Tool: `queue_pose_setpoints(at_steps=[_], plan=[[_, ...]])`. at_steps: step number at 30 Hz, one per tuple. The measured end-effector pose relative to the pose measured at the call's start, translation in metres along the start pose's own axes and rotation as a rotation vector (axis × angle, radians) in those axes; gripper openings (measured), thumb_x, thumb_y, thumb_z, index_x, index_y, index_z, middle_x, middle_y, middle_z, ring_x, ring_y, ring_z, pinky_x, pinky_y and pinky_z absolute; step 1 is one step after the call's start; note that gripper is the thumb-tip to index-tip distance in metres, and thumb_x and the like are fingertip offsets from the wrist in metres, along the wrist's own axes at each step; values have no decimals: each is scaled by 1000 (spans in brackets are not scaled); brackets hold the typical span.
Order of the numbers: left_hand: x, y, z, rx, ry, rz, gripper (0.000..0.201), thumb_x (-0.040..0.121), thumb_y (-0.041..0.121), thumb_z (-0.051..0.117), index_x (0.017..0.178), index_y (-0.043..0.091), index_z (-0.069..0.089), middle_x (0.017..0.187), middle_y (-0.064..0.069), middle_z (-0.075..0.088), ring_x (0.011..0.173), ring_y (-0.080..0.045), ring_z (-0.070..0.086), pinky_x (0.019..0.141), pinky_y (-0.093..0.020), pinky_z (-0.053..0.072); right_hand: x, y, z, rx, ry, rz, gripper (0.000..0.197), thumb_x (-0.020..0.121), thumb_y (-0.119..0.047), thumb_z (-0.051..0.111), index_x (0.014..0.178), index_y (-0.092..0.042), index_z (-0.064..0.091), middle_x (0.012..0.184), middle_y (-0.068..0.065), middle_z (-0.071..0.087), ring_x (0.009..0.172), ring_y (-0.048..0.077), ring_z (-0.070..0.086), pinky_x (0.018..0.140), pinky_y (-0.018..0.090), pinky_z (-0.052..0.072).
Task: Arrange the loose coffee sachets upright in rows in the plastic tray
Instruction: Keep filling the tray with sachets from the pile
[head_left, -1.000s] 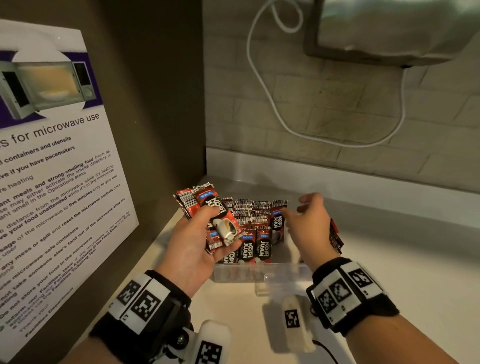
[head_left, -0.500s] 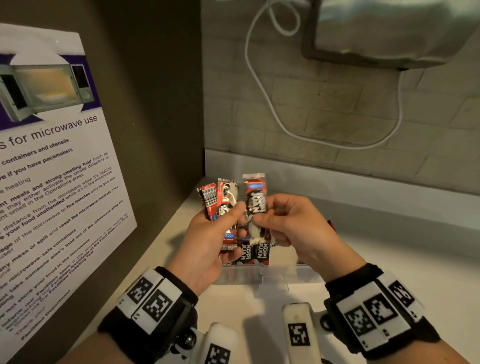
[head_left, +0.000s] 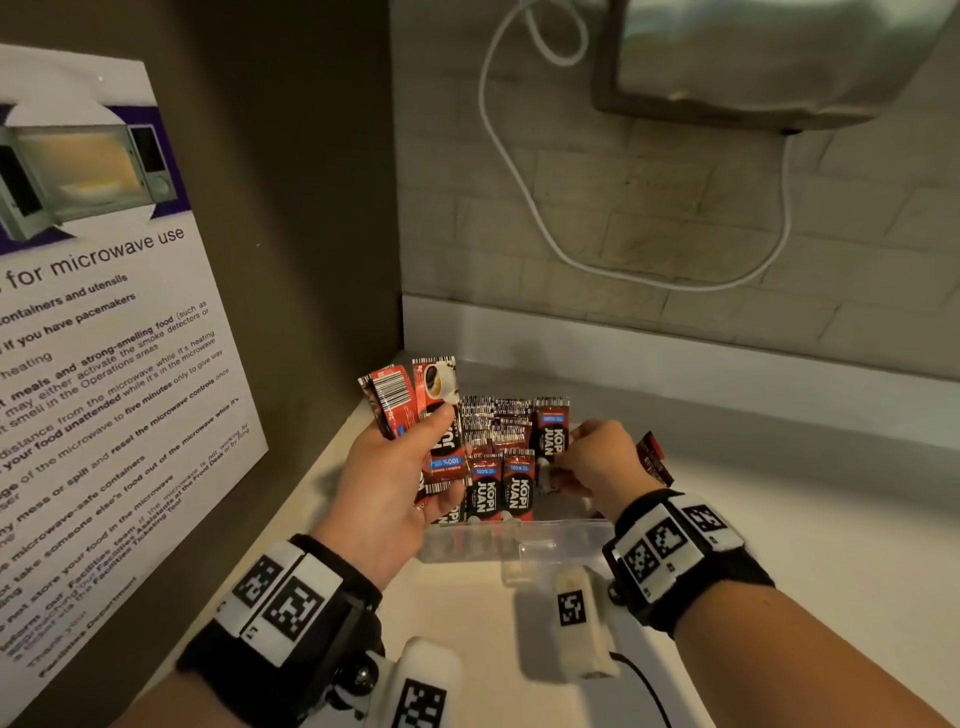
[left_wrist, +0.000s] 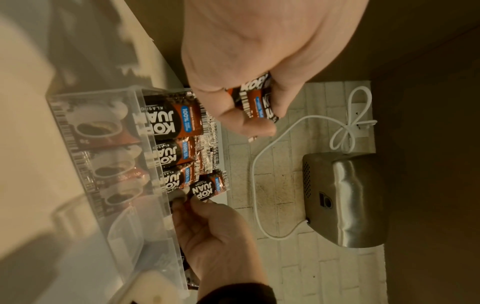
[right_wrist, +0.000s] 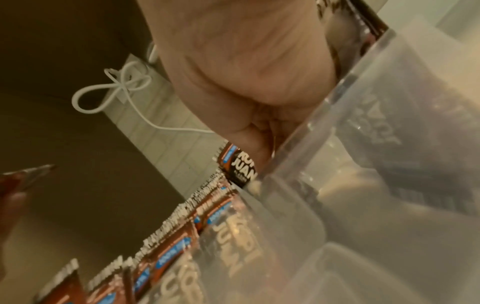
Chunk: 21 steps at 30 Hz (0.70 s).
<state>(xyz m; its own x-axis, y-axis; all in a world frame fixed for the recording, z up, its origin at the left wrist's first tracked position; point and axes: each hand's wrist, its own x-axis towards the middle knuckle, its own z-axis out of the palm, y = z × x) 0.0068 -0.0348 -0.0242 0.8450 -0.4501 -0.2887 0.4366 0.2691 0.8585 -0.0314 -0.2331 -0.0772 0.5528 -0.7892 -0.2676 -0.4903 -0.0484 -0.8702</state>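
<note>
A clear plastic tray (head_left: 566, 535) sits on the white counter, with rows of red-and-black coffee sachets (head_left: 498, 488) standing upright in it. My left hand (head_left: 395, 483) hovers at the tray's left side and grips a small bunch of loose sachets (head_left: 415, 400). My right hand (head_left: 592, 462) pinches one sachet (head_left: 550, 439) by its lower end and holds it upright inside the tray, to the right of the front row. The left wrist view shows that pinched sachet (left_wrist: 207, 188) beside the tray wall (left_wrist: 145, 144). Part of another sachet (head_left: 654, 457) sticks out behind my right wrist.
A dark side wall with a microwave-use poster (head_left: 98, 332) closes the left. A brick back wall carries a metal dispenser (head_left: 753, 57) and a looped white cable (head_left: 545, 228). Bare white counter (head_left: 779, 519) stretches to the right of the tray.
My right hand took one sachet from the bunch in my left hand and lowered it into the tray. The left hand shifted slightly left with the remaining sachets.
</note>
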Motion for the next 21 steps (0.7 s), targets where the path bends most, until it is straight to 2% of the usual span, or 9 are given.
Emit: queue_pose_setpoints(at_steps=[2,3,6,8,10,12,15,18,21], plan=[[1,-1,-2,5,19,2,9,86,20,70,92,18,64,86,-4,71,74,-19,66,40,-22,47,4,3,0,-32,-49,-9,25,89,4,56,70,-12,50,76,11,61,62,22,62,54,29,58],[1,-1,-3,6,25,0,9,85,19,70,92,18,64,87,-5,71,74,-19,66,40,-22,47,5,4,0,-46,-76,-10,26,90,2,55,70,-14,50,75,8,59,62,20,60,54,26,56],[2,-2,-3,-1,31,-13,8,87,17,68,94,16,64,85,-6,71,70,-19,66,39,-22,47,9,10,2,-68,-95,-5,23,89,2,54,72,-12,51,76,9,59,65,22,60,65,33,57],[2,-2,-2,-5,28,-24,9,87,16,66,96,15,64,83,-7,71,68,-18,66,39,-22,47,11,12,6,-63,-76,-15,11,88,2,55,82,-7,54,86,15,63,74,27,64,72,38,59],[2,-3,-2,-10,20,-27,9,87,15,65,97,15,64,82,-7,71,68,-18,65,39,-22,47,13,15,9,-59,-46,-31,8,86,1,57,92,-5,57,96,20,65,86,33,68,77,43,59],[2,-5,-1,-12,12,-28,9,88,15,64,96,15,64,82,-6,71,68,-17,64,39,-21,47,12,17,11,-68,-30,-44,7,85,0,58,84,-7,58,94,20,66,88,35,68,78,45,59],[2,-7,-1,-17,4,-32,9,87,14,64,97,15,65,80,-5,71,64,-15,65,40,-20,46,15,18,15,-105,18,-61,20,85,0,59,70,-11,54,88,16,67,86,35,68,78,47,58],[2,-8,-1,-20,-6,-34,12,87,14,65,99,14,65,81,-6,71,63,-15,65,39,-21,46,20,21,19,-148,87,-76,20,87,0,59,70,-11,55,89,17,68,87,33,67,81,47,57],[2,-8,-2,-19,-3,-34,12,87,15,65,100,14,65,83,-6,72,67,-16,66,40,-22,47,23,22,22,-153,91,-78,21,87,0,58,70,-12,54,89,18,68,86,35,67,80,48,57]])
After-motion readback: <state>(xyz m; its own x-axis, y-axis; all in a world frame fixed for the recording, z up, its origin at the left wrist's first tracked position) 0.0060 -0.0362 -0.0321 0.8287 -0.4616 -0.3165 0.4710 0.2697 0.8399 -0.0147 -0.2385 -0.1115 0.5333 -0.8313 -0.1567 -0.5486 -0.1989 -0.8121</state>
